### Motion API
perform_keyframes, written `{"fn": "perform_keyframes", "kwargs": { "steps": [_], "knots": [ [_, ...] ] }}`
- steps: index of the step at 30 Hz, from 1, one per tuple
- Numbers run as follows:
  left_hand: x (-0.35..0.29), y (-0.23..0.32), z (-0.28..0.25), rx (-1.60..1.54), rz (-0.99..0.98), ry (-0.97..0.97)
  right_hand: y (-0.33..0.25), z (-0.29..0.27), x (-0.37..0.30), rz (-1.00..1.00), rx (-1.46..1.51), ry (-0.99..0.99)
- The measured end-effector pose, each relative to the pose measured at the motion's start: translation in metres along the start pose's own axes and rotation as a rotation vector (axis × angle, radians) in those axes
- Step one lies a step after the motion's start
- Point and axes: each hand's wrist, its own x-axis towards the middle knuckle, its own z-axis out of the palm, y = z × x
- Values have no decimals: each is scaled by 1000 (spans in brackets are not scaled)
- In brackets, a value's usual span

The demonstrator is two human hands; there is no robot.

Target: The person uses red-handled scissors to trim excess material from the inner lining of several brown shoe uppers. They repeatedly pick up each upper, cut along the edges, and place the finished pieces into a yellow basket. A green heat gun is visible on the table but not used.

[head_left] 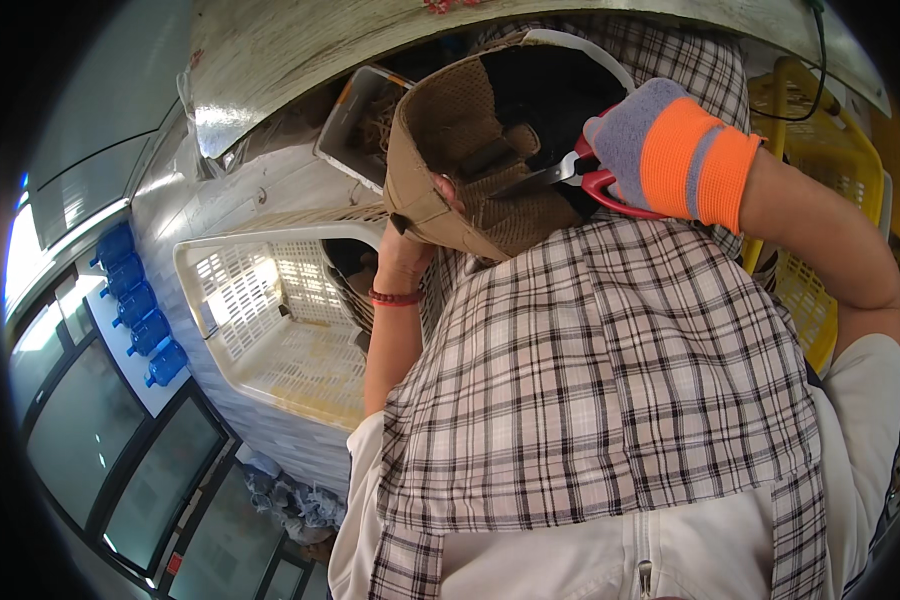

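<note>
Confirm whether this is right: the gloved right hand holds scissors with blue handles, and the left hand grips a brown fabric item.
The handles are red, not blue, as the head view shows. The gloved right hand does hold the scissors, and the left hand grips the brown fabric item.

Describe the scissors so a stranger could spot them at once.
Start from the checked apron filling the middle; just above it is a hollow brown and black fabric piece. There the gloved right hand holds the scissors, tip pointing left across the hollow. Bright red handles and shiny metal set them apart from the dull fabric.
</note>
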Motion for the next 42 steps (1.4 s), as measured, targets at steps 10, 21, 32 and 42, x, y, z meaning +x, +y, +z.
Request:
{"fn": "perform_keyframes", "kwargs": {
  "steps": [10,21,32,42],
  "knots": [
    [0,0,0,-2,-16,24,-26,0,10,-21,-165,-159],
    [5,-20,-28,1,63,-107,-15,-7,-11,96,94,-167],
    [-35,-2,6,217,204,388,-7,36,-13,151,225,241],
    [-71,89,112,1868,1015,173,-9,63,-7,120,262,188]
  ]
}}
